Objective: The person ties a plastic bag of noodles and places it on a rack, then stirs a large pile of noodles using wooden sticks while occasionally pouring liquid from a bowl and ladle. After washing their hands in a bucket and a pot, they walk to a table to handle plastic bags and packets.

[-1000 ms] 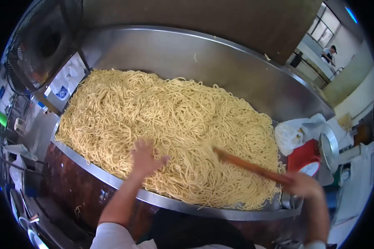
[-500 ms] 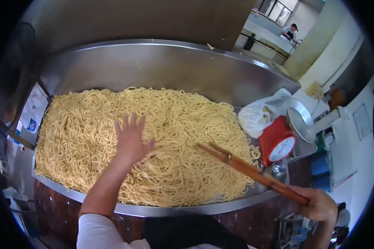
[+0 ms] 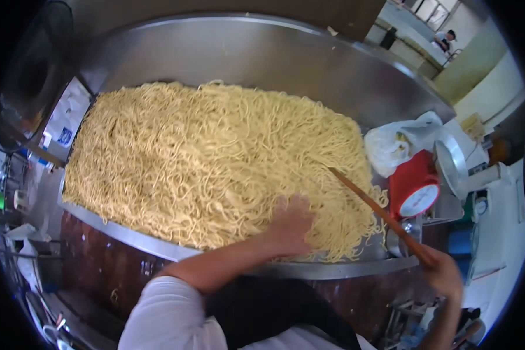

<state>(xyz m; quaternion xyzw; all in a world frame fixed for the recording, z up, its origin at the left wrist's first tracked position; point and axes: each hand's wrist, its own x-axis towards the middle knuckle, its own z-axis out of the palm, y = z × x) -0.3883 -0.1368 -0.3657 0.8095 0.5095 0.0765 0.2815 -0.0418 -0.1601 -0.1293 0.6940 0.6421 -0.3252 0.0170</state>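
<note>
A broad heap of pale yellow noodles (image 3: 210, 157) fills the metal trough (image 3: 262, 49). My left hand (image 3: 293, 226) lies over the front right part of the heap, blurred by motion, palm down with its fingers stretched across the noodles. At the right, my right hand (image 3: 444, 273) is closed around the thick end of long brown wooden chopsticks (image 3: 379, 213). Their thin end points up and left, the tip resting at the surface of the noodles. From this angle the two sticks overlap and look like one.
Right of the noodles stand a red dial scale (image 3: 413, 184) with a metal pan (image 3: 451, 166) and a white plastic bag (image 3: 388, 149). A metal bowl (image 3: 403, 238) sits below the scale. Another person (image 3: 444, 41) works far back. A fan (image 3: 38, 76) is at the left.
My left hand has swept right and toward me, from mid-heap to the front right. The chopsticks now point more steeply upward, and their two tips have come together in view. The camera view has shifted.
</note>
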